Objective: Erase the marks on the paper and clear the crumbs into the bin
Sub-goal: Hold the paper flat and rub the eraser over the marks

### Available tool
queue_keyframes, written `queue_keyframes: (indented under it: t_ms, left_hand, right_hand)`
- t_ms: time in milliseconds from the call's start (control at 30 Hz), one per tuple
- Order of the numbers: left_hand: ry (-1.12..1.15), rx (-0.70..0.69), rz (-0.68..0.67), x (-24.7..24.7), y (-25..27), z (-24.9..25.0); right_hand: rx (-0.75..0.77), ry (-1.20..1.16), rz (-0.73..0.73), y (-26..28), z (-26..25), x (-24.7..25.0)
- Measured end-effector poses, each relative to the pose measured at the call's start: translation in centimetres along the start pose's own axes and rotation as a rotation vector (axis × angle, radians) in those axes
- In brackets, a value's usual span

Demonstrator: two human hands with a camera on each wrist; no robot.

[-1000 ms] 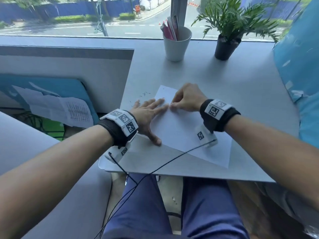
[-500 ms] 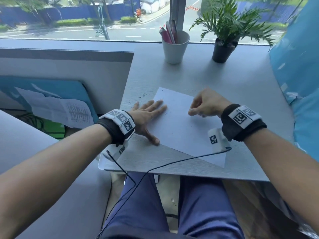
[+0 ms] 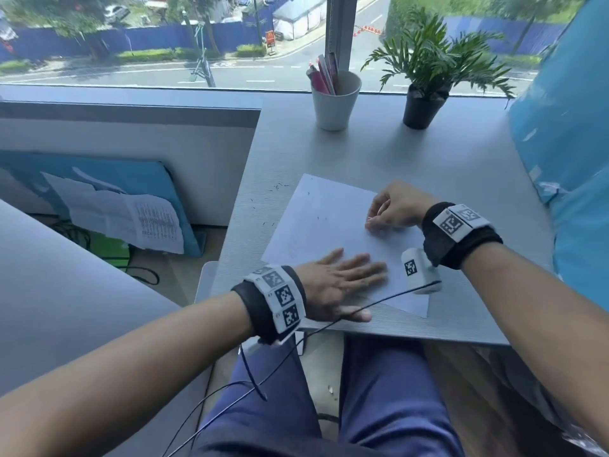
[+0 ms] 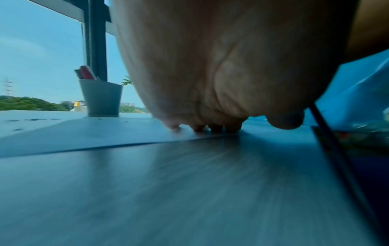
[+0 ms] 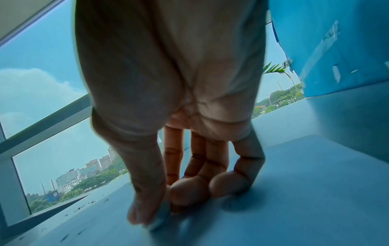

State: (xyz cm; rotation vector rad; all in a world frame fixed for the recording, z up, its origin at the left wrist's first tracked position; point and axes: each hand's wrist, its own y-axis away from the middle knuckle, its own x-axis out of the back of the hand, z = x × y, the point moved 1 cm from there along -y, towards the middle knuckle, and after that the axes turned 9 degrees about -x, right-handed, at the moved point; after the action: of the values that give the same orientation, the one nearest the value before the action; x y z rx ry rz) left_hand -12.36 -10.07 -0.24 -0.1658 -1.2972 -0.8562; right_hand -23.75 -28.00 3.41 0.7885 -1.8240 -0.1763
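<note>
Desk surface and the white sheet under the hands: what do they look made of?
The grey desk top looks like matte laminate with a fine linear grain, possibly wood-effect. The white rectangular sheet looks like thin plain paper: its edge lifts slightly off the desk in the left wrist view.

Left hand (image 3: 333, 285): your palm lies flat and low, fingers (image 4: 197, 127) straight and together, thumb spread toward you.
Right hand (image 3: 392, 209): your fingers are curled under, thumb and forefinger pinched together at the tips.
Forearms: both reach forward, wrists banded, hands near each other but apart.
</note>
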Motion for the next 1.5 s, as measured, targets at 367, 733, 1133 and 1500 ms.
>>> queue_keyframes:
  t_ms: [367, 733, 1133, 1500]
  left_hand:
    - [-0.083, 0.269, 0.028, 2.4, 3.9, -3.8]
    - [0.017, 0.326, -0.002, 2.7, 2.4, -9.3]
    - [0.2, 0.422, 0.18, 3.9, 2.1, -12.1]
    - [0.205, 0.448, 0.075, 3.4, 2.0, -12.9]
  right_hand:
    - [-0.029, -0.048, -0.013, 0.4, -0.1, -0.1]
    - [-0.034, -0.104, -0.015, 0.0, 0.3, -0.3]
    - [-0.003, 0.08, 0.073, 0.4, -2.2, -0.5]
    - [0.215, -0.016, 0.17, -0.5, -5.9, -4.4]
